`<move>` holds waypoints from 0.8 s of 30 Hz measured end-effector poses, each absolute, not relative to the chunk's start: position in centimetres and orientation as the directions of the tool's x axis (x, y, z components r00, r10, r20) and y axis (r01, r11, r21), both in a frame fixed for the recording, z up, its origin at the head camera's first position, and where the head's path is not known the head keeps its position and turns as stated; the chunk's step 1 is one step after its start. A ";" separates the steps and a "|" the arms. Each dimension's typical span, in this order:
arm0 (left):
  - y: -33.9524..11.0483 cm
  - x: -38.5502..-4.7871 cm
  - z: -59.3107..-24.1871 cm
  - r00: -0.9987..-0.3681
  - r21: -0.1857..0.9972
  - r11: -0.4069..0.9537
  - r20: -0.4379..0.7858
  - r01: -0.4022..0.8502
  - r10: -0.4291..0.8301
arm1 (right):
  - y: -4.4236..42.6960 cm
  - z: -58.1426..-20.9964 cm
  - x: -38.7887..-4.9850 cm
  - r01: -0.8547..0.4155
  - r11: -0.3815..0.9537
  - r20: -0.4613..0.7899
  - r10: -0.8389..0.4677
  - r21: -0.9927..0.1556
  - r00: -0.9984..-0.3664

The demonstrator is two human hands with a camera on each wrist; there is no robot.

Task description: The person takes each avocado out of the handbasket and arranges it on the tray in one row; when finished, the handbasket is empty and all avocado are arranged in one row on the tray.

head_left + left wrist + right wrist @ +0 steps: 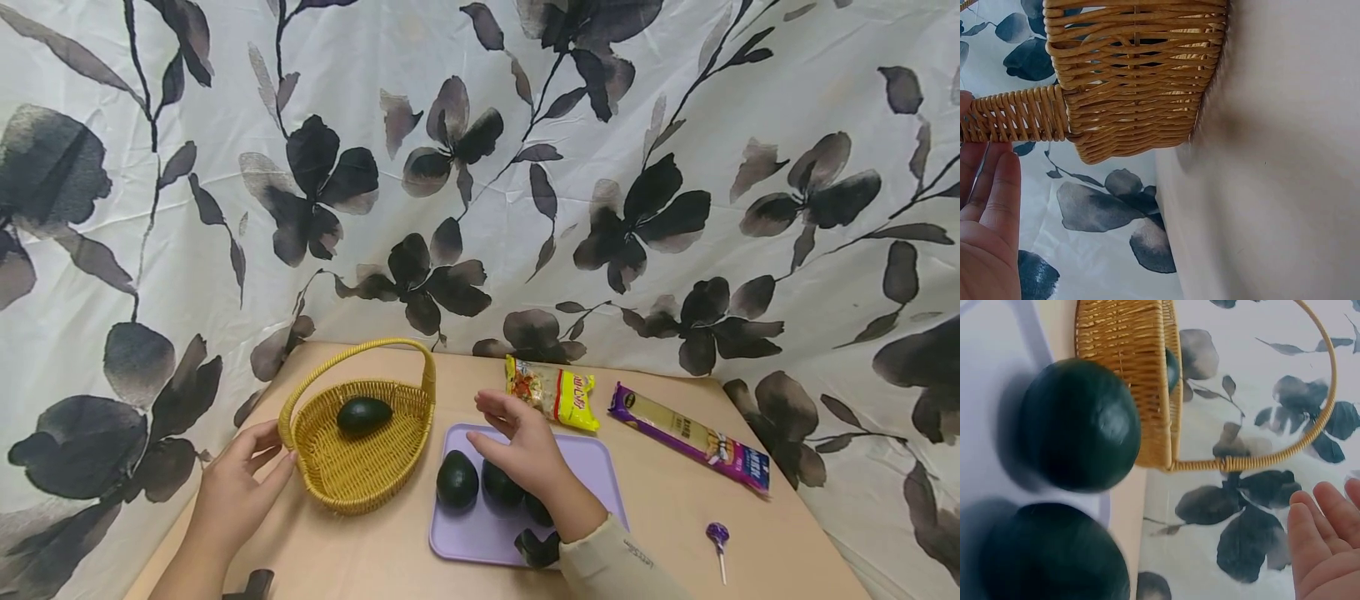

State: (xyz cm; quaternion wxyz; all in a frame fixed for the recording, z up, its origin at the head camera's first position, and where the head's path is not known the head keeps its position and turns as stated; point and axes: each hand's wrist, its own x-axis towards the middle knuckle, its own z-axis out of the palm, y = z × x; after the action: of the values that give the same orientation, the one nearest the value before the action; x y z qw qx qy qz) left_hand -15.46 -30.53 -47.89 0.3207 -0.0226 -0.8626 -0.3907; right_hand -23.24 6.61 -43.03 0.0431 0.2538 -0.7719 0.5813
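A yellow wicker basket (352,483) with an arched handle stands on the left part of the table, a dark green avocado (364,416) inside it. My left hand (238,485) holds the base of the basket's handle (1016,115) between thumb and fingers. Above a lilac tray (480,546) hovers my right hand (528,450), fingers extended and holding nothing. Several avocados lie on the tray, one (457,481) at its left side and others partly hidden under the right hand. In the right wrist view, two avocados (1079,425) show close by, with the basket (1122,375) beyond.
Behind the tray lies a yellow snack bag (573,400). To the right are a long purple package (690,433) and a purple lollipop (717,535). A floral cloth (525,250) hangs behind the table. A dark object (258,585) shows at the bottom left edge.
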 end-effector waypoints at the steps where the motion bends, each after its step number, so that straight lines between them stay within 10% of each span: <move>1: -30.5 -15.4 -47.8 -0.793 0.659 0.693 0.571 0.291 -0.211 | 6.2 -43.0 -23.4 -0.446 0.184 0.362 -0.358 -0.876 -0.860; 24: -30.8 -15.5 -47.8 -0.800 0.655 0.696 0.567 0.294 -0.197 | -0.1 -44.6 -25.5 -0.450 0.235 0.294 -0.491 -0.861 -0.820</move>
State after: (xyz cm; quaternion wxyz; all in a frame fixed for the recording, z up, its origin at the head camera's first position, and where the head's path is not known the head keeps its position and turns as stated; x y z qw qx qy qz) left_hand -15.52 -30.77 -47.76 0.3153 -0.0280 -0.8653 -0.3887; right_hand -25.52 -0.07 -44.60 -0.0189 0.2995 -0.7857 0.5409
